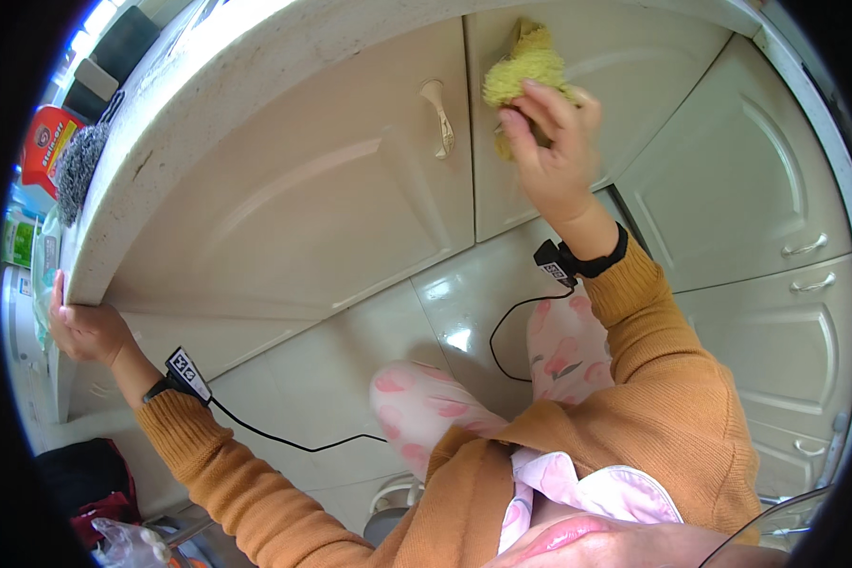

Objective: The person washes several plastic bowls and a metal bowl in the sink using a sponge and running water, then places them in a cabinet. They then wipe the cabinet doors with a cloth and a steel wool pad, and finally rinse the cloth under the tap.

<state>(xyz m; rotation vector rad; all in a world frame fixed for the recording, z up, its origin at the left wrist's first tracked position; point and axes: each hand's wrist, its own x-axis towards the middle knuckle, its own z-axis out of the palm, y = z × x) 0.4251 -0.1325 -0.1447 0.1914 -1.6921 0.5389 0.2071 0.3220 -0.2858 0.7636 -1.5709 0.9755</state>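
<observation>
My right hand [557, 145] is shut on a fuzzy yellow-green cleaning cloth [529, 71], which lies against the upper part of a cream cabinet door [596, 85]. The door's handle seems partly hidden behind cloth and fingers. To the left, a neighbouring cabinet door [312, 184] bears an ornate metal handle [438, 119]. My left hand [89, 330] grips the corner edge of the pale stone countertop [177, 121] at the far left. Both wrists wear black straps with small cabled devices.
On the countertop are a grey fuzzy cloth [79, 170], a red Stain-Off container [42, 145] and a green-labelled package [20, 238]. More cabinet doors [738, 170] stand at right. Dark fabric [89, 468] and a plastic bag [131, 547] lie lower left. A cable hangs from each wrist device.
</observation>
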